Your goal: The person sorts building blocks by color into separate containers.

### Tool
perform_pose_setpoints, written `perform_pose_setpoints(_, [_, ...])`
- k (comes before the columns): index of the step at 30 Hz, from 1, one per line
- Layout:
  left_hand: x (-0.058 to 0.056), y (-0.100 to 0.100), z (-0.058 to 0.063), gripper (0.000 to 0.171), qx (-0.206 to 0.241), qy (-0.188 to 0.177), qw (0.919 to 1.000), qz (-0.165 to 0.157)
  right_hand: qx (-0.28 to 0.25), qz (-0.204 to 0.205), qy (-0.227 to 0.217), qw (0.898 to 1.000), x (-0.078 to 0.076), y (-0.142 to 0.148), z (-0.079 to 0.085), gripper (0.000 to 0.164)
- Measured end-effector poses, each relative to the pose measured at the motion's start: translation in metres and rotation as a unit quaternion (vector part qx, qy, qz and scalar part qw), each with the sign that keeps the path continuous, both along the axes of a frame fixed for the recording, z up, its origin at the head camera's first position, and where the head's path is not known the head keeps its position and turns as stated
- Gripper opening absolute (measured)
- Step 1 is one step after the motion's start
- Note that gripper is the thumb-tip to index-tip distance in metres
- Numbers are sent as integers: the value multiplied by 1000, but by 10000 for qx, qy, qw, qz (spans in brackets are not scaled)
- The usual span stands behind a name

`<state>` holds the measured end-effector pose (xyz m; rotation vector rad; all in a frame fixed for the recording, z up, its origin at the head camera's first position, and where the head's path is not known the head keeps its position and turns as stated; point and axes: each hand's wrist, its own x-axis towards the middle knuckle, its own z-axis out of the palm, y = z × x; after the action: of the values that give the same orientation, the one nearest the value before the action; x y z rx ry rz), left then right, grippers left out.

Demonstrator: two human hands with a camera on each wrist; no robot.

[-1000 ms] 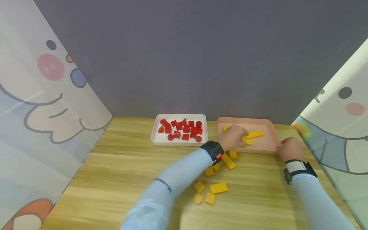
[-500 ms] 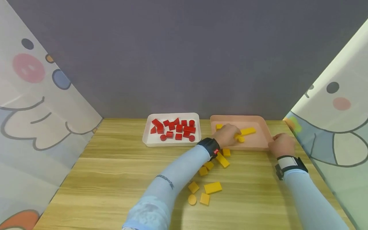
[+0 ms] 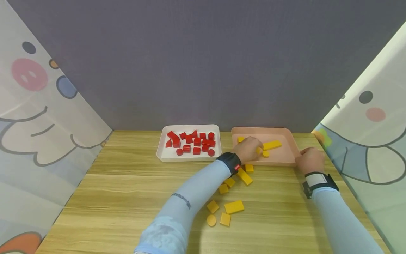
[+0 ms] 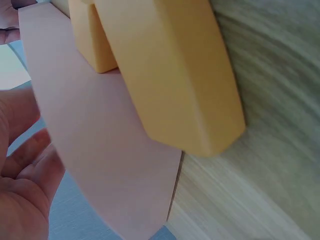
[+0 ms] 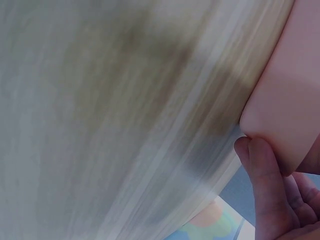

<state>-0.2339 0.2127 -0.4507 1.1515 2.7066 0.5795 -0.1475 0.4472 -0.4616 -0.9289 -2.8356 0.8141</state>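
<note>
My left hand (image 3: pixel 248 149) reaches over the near wall of the pink tray (image 3: pixel 287 158). Its fingers are at a small yellow block (image 3: pixel 258 150) inside and seem to hold it; the tray wall hides the fingertips in the left wrist view. A long yellow block (image 3: pixel 272 145) and a round yellow block (image 3: pixel 265 153) lie beside them. At the tray's near right corner, my right hand (image 3: pixel 311 160) pinches the rim between thumb and fingers, seen closely in the right wrist view. Under my left wrist, a yellow bar (image 4: pixel 170 75) lies against the outer wall.
Several red blocks fill the white tray (image 3: pixel 162 151) to the left. Loose yellow pieces lie on the wooden table (image 3: pixel 127 197), among them a flat rectangle (image 3: pixel 234 207), a square (image 3: pixel 225 219) and a disc (image 3: pixel 211 220). A grey panel (image 3: pixel 190 63) stands behind.
The head view has shifted, so everything appears further left than a second ago. Inside the tray, my left hand and the small yellow block have drawn slightly left. My right hand stays at the corner.
</note>
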Motion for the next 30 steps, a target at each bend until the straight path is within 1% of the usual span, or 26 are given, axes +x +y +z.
perform_pose_setpoints(2, [3, -4, 4, 34, 104, -19, 9999, -31, -20, -20, -43, 10000, 1, 1, 0, 26])
perform_pose_setpoints(4, [6, -11, 11, 35, 214, 123, 9997, -80, -11, -20, -67, 10000, 1, 2, -1, 26])
perform_pose_setpoints(7, [8, -28, 26, 34, 363, 237, 9991, -36, -31, -17, -99, 9999, 0, 4, -1, 29])
perform_pose_setpoints(9, [8, -42, 34, 33, 444, 158, 9989, 15, -26, 2, -116, 9999, -2, 5, 0, 30])
perform_pose_setpoints(10, [7, -50, 36, 34, 487, 39, 9988, 66, -41, 6, -131, 9999, -3, 5, 0, 31])
perform_pose_setpoints(11, [7, -58, 38, 35, 513, -93, 9986, 94, -49, 8, -139, 9999, -4, 6, 0, 31])
perform_pose_setpoints(12, [6, -65, 39, 35, 513, -108, 9986, 61, -57, 11, -142, 9999, -5, 6, 0, 31])
perform_pose_setpoints(14, [3, -78, 37, 36, 438, -108, 9990, -36, -36, 18, -121, 9999, -7, 7, 1, 31])
perform_pose_setpoints(17, [0, -90, 31, 37, 162, 202, 9992, -314, 11, 17, -95, 10000, -8, 9, 2, 31])
perform_pose_setpoints(19, [-1, -94, 25, 36, -58, 384, 9983, -442, 81, 26, -54, 9999, -8, 10, 3, 32])
perform_pose_setpoints(25, [0, -93, 10, 36, -522, 445, 9948, -752, 315, 113, 141, 9993, -7, 12, 3, 30])
perform_pose_setpoints(26, [0, -92, 8, 35, -589, 498, 9935, -837, 329, 121, 151, 9993, -7, 13, 3, 29])
perform_pose_setpoints(30, [-1, -87, 2, 29, -848, 918, 9851, -1184, 303, 137, 152, 9993, -3, 14, 3, 28])
